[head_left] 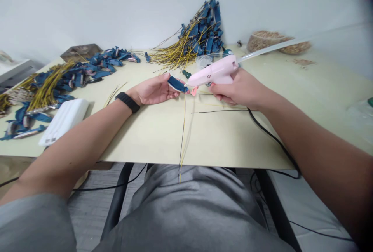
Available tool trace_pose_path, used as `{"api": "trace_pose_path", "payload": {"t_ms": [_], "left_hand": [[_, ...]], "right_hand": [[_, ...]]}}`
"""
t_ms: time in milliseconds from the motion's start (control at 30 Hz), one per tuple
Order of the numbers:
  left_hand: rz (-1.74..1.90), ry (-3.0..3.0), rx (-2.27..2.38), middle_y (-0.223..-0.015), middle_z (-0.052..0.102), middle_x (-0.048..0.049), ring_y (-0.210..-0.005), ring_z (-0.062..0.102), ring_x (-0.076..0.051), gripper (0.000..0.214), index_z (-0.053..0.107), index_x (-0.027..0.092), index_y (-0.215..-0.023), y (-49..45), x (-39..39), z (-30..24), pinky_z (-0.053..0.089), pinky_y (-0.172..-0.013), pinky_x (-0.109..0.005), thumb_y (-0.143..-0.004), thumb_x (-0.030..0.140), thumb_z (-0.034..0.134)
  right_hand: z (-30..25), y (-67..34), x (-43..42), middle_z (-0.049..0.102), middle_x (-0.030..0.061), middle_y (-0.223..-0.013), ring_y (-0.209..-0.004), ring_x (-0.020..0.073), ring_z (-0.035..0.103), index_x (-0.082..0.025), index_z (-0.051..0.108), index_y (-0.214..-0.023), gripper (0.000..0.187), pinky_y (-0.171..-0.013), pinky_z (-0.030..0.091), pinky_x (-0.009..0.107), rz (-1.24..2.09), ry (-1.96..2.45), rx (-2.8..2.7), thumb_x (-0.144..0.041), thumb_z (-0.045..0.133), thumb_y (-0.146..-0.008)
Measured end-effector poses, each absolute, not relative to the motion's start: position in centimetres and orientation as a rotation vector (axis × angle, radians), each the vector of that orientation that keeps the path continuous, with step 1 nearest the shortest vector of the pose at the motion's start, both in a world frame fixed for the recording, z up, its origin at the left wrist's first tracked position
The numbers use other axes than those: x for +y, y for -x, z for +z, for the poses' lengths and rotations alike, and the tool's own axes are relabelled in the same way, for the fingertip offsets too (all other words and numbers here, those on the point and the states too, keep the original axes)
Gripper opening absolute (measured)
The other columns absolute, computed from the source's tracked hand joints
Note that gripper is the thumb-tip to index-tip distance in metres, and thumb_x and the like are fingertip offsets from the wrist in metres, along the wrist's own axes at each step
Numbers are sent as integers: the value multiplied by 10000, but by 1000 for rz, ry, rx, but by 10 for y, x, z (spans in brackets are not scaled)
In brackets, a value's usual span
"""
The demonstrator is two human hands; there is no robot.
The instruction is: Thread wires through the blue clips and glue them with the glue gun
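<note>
My left hand (pixel 155 90), with a black band on its wrist, holds a small blue fabric-covered piece (pixel 176 84) with a pale edge between thumb and fingers. From the piece's right end a black and a yellow wire (pixel 183 124) hang down over the table's front edge. My right hand (pixel 237 89) is closed round the handle of a pink glue gun (pixel 214 72). The gun's nozzle meets or nearly meets the right end of the blue piece. A long translucent glue stick (pixel 268 47) sticks out of the gun's back.
Blue pieces with yellow wires form a tall heap (pixel 204 34) at the back and another pile (pixel 84 69) at left. A white power bank (pixel 64 122) lies near my left forearm. Loose wires and a black cord (pixel 269 137) lie at right. A bowl of granules (pixel 264 41) stands behind.
</note>
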State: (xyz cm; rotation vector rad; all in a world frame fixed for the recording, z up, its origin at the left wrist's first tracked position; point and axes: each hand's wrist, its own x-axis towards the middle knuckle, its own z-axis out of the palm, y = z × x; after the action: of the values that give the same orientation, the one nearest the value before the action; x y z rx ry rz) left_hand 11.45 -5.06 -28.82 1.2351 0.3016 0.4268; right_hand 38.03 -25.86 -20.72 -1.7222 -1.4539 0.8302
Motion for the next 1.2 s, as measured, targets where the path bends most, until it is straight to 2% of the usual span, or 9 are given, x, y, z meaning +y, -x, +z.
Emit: {"api": "trace_pose_path", "payload": {"t_ms": [400,500,667,833,1033,1200], "left_hand": [[415,-1252,321,-1131,955,-167,-855,866,-208,577,930,139,-1159,-115,-51,-286,692,-856,-296,-1209,700,806],[422,-1253,316,-1133,952,-170,-848,862,-203,588,923,135,-1162,-116,-52,-285,691,-841,-286,-1215,706,794],[387,-1248,298,-1184,960,-180,-849,856,-181,579,934,129,-1175,-114,-52,-283,687,-838,-263,-1180,701,846],[409,-1257,333,-1176,958,-170,-853,848,-188,590,928,129,-1185,-113,-55,-280,676,-862,-295,-1182,712,838],[367,-1208,338,-1167,957,-183,-838,824,-174,551,884,76,-1221,-113,-58,-276,642,-871,-302,-1230,622,808],[351,-1171,317,-1135,958,-165,-853,831,-177,481,877,81,-1222,-112,-58,-274,648,-878,-308,-1267,546,760]], "right_hand": [[-206,-384,-261,631,80,-682,-582,181,508,-244,635,-716,372,-521,365,349,814,1737,-1505,-268,900,-977],[-206,-384,-262,633,83,-692,-589,191,510,-253,611,-723,416,-523,373,359,820,1741,-1512,-321,946,-961],[-207,-384,-261,636,87,-701,-598,201,522,-255,617,-733,412,-523,369,363,813,1765,-1484,-336,965,-939],[-206,-381,-262,632,82,-687,-591,193,511,-249,628,-716,389,-533,359,366,807,1766,-1478,-289,943,-940],[-207,-384,-262,641,90,-696,-600,192,508,-246,634,-720,374,-520,354,354,828,1757,-1481,-303,946,-918],[-209,-386,-260,651,90,-695,-606,186,503,-246,627,-743,364,-518,364,338,814,1751,-1475,-334,953,-880]]}}
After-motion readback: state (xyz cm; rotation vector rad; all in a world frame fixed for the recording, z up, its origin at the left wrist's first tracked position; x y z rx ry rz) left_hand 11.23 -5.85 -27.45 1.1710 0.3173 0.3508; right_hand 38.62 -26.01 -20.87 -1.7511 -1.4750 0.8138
